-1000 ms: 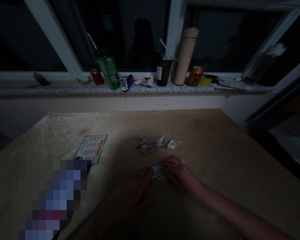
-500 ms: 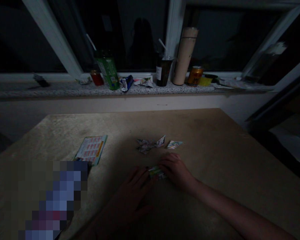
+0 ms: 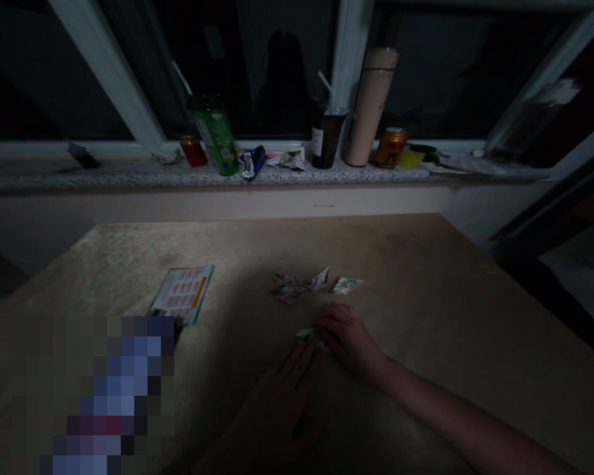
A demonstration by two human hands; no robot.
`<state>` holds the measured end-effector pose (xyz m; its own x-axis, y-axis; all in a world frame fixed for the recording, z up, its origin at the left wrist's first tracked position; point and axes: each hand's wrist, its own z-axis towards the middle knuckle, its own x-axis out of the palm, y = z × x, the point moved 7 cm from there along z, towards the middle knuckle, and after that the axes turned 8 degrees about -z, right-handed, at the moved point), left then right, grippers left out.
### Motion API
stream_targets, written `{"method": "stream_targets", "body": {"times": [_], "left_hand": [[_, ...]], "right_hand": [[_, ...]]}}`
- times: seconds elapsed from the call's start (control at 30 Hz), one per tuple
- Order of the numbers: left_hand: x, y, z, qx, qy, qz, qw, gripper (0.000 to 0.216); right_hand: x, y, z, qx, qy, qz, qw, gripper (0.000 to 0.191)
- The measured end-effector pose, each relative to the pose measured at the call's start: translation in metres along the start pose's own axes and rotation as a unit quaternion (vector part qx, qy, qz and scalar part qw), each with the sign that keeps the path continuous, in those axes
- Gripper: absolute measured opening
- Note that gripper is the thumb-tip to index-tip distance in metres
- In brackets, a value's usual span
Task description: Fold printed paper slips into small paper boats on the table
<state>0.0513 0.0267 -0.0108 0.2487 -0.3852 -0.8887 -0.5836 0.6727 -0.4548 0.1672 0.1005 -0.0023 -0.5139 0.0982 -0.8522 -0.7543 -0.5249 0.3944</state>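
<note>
A small printed paper piece (image 3: pixel 307 335) lies on the tan table (image 3: pixel 426 290) near its front middle. My left hand (image 3: pixel 287 389) lies flat with fingers stretched over the paper's near edge, pressing it down. My right hand (image 3: pixel 349 340) has its fingers curled on the paper's right side, pinching it. Just beyond, several folded paper pieces (image 3: pixel 297 287) sit in a small cluster, one more folded piece (image 3: pixel 346 285) to their right. The scene is dim and much of the paper is hidden under my fingers.
A printed card (image 3: pixel 183 293) lies at the left of the table beside a blurred patch. On the stone windowsill (image 3: pixel 129 175) stand a green bottle (image 3: pixel 215 135), a red jar (image 3: pixel 193 152), a dark cup with straw (image 3: pixel 327 135), a tall beige tumbler (image 3: pixel 369 105) and an orange can (image 3: pixel 391 146).
My left hand has slid forward and to the right over the paper, covering most of it. My right hand has stayed on its right side, shifting slightly.
</note>
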Motion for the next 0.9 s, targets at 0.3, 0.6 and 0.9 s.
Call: {"method": "stream_targets", "body": {"times": [0.3, 0.6, 0.9], "left_hand": [[0.001, 0.003, 0.000, -0.001, -0.004, -0.028, 1.000, 0.091], [-0.007, -0.002, 0.005, -0.014, 0.016, -0.021, 1.000, 0.088], [-0.006, 0.001, 0.003, -0.015, 0.017, -0.027, 0.999, 0.088]], "right_hand": [[-0.004, -0.001, 0.006, 0.020, 0.010, 0.046, 0.999, 0.009], [-0.005, 0.000, 0.004, 0.028, -0.003, 0.034, 0.999, 0.010], [-0.002, -0.003, 0.004, 0.029, 0.006, 0.053, 0.998, 0.009]]}}
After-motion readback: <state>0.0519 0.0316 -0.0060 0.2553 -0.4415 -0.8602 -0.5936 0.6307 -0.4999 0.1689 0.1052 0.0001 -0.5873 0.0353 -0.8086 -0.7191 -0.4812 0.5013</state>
